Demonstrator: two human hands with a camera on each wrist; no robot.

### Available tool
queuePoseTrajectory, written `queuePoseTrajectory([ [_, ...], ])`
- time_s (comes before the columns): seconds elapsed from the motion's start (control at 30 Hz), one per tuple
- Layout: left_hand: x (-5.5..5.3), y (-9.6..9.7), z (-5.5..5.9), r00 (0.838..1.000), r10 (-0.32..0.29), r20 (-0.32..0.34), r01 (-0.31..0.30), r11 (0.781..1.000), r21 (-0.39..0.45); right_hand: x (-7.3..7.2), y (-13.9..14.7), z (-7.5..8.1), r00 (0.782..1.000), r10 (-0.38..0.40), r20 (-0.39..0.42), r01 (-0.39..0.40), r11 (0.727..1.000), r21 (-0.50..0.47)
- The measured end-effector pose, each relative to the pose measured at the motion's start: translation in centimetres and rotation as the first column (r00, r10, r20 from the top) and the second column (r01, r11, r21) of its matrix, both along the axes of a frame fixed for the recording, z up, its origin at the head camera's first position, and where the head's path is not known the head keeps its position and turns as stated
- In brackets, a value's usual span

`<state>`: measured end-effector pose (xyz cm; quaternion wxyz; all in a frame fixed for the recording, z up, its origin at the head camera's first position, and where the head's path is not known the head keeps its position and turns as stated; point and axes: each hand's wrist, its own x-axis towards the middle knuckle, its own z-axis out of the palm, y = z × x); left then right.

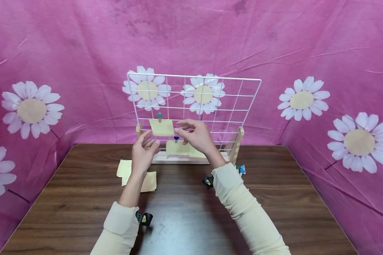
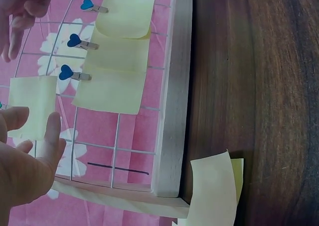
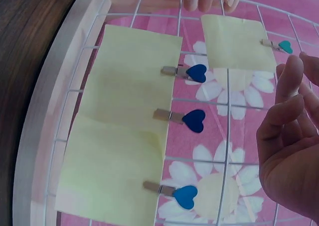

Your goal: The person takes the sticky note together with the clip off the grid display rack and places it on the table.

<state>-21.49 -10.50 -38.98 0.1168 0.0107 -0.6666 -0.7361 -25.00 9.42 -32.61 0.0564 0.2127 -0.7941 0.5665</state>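
A pale yellow sticky note [image 1: 162, 128] hangs on the white wire grid [image 1: 253, 96], held at its top edge by a small wooden clothespin with a teal heart [image 3: 284, 47]. My left hand [image 1: 142, 152] is at the note's lower left, fingers spread and slightly bent by its edge. On the note's other side is my right hand [image 1: 196, 134], its fingers loosely bent with nothing between them. Lower on the grid, three overlapping yellow notes [image 2: 110, 89] hang in a row, each under a clothespin with a blue heart [image 2: 66, 72].
Loose yellow notes [image 1: 149, 181] lie on the brown wooden table [image 1: 178, 219], left of the grid's wooden stand [image 1: 180, 161]. More heart clothespins [image 1: 241, 169] lie by the stand's right foot, partly behind the right sleeve. A pink daisy-print cloth [image 1: 191, 39] hangs behind.
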Motion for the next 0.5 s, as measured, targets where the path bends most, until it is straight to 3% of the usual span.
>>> queuePoseTrajectory([
  [0.5,-0.5,0.1,0.5,0.999,-0.01,0.038,0.011,0.999,-0.035,-0.8,-3.0,1.8,1.0,-0.001,-0.024,0.002,0.999,0.037],
])
